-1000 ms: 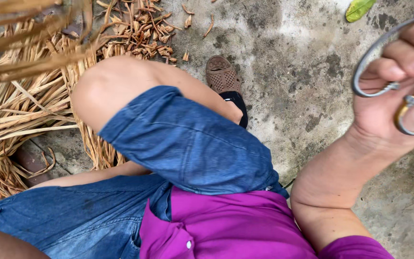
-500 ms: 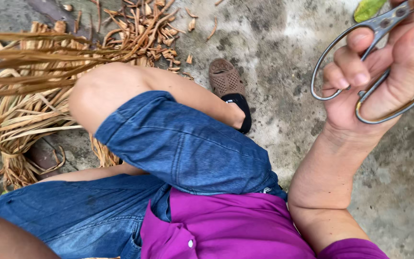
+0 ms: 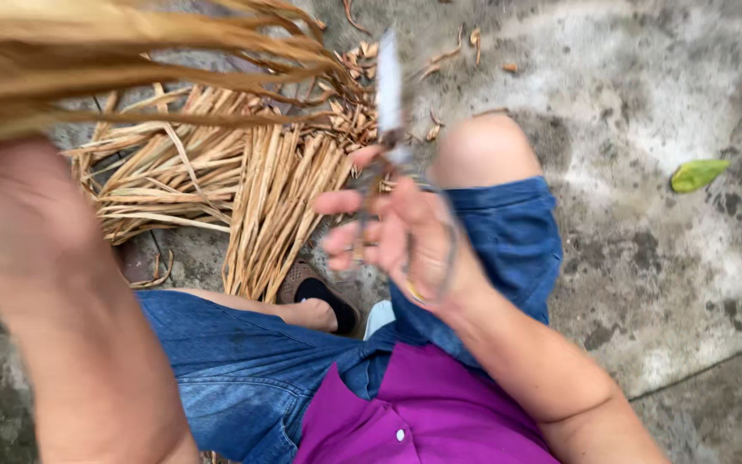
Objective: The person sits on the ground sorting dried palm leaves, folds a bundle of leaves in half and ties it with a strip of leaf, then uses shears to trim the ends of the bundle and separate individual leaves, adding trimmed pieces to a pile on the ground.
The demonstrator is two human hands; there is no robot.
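My right hand (image 3: 401, 236) is closed through the loop handles of metal scissors (image 3: 388, 103), whose blurred blades point up and away over my knee. My left hand (image 3: 23, 215) is raised close to the camera at the left, blurred, gripping a bundle of dried straw strands (image 3: 130, 51) that fans out to the right across the top of the view. The scissor blades are just right of the strand tips. I sit in blue denim shorts and a purple shirt.
A pile of dried straw strips (image 3: 242, 180) lies on the concrete ground (image 3: 646, 258) ahead of my legs, with small cut scraps (image 3: 453, 51) beyond. A brown sandal (image 3: 319, 292) is on my foot. A green leaf (image 3: 697, 174) lies at the right.
My right hand with the scissors has swung from the far right to the middle, blades up. My left hand has lifted the straw bundle up close to the camera. The view has shifted left.
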